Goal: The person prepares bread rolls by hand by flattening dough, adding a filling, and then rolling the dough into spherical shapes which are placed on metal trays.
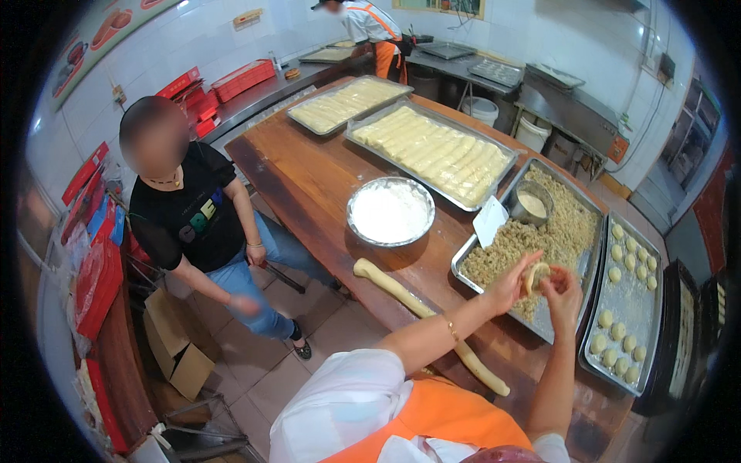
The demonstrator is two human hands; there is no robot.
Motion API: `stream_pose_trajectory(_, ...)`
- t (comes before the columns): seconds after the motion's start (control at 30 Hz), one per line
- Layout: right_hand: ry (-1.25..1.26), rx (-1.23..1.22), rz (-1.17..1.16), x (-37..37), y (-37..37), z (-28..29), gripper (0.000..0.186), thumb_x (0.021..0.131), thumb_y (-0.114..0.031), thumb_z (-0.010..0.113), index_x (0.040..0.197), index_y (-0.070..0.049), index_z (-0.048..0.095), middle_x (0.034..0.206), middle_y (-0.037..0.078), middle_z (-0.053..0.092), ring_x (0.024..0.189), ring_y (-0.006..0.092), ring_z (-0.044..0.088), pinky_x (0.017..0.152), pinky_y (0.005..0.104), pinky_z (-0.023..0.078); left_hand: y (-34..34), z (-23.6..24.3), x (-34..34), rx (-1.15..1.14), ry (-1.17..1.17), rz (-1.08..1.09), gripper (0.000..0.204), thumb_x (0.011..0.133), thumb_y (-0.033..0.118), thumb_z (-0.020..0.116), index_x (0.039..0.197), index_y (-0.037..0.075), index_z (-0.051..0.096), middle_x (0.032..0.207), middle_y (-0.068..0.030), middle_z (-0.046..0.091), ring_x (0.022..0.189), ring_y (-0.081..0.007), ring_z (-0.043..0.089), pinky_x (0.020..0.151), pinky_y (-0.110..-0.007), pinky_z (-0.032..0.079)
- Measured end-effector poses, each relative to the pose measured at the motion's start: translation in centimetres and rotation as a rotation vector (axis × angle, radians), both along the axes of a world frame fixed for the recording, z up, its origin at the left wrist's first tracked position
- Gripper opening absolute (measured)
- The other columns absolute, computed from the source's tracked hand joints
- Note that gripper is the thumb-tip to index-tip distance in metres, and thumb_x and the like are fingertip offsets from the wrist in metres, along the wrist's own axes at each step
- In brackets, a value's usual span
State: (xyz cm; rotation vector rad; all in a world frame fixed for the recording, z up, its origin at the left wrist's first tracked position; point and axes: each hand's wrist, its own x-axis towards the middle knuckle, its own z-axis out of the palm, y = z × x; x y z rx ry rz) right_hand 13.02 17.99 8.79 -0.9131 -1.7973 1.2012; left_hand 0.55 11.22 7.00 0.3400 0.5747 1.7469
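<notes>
Over the near end of a metal tray of crumbly brownish filling (505, 255), my two hands meet around a small cupped piece of dough (533, 279). My left hand (512, 284) curls round its left side. Pinching its right edge are the fingers of my right hand (563, 295); how much filling sits inside the dough cannot be made out. A long dough roll (397, 292) lies on the wooden table and passes behind my left forearm. In the filling tray stand a round metal container (532, 202) and a white flat scraper (489, 222).
A bowl of white flour (391, 211) stands left of the filling. Beyond it are two trays of dough logs (432, 150) (347, 106). At right, a tray (627, 297) carries several small dough balls. One person (193, 208) sits at the left; another (374, 31) works at the back.
</notes>
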Motion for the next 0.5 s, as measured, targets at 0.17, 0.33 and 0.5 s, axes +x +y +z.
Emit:
stream_pose_trajectory(0.17,-0.156,0.318,0.013,-2.4,-1.8,-0.7,0.017,0.079,0.001,0.073,0.096,0.0,0.07,0.098,0.01,0.07,0.079,0.0147,0.065,0.068,0.0292,0.053,3.5,-4.3,0.0,-0.025,-0.09,0.124,0.045,0.103,0.046,0.043,0.1,0.006,0.064,0.091,-0.0032,0.066,0.076,-0.0115,0.06,0.061,-0.024,0.046)
stream_pose_trajectory(0.33,-0.391,0.241,0.113,-0.6,0.3,-1.6,0.03,0.082,-0.003,0.071,0.112,-0.005,0.068,0.116,0.011,0.067,0.09,0.0164,0.064,0.076,0.0286,0.051,4.4,-7.1,-0.2,-0.08,-0.231,0.118,0.029,0.104,0.034,0.049,0.094,0.01,0.061,0.086,-0.004,0.062,0.076,-0.0177,0.061,0.064,-0.033,0.051)
stream_pose_trajectory(0.5,0.053,0.003,0.231,-0.7,0.4,-4.4,0.061,0.092,-0.021,0.064,0.148,-0.013,0.041,0.138,0.007,0.053,0.105,0.0141,0.055,0.091,0.0297,0.044,3.1,-3.5,1.2,-0.281,-0.36,0.14,0.027,0.101,0.035,0.057,0.088,0.011,0.059,0.082,-0.0037,0.061,0.076,-0.0179,0.061,0.067,-0.034,0.052)
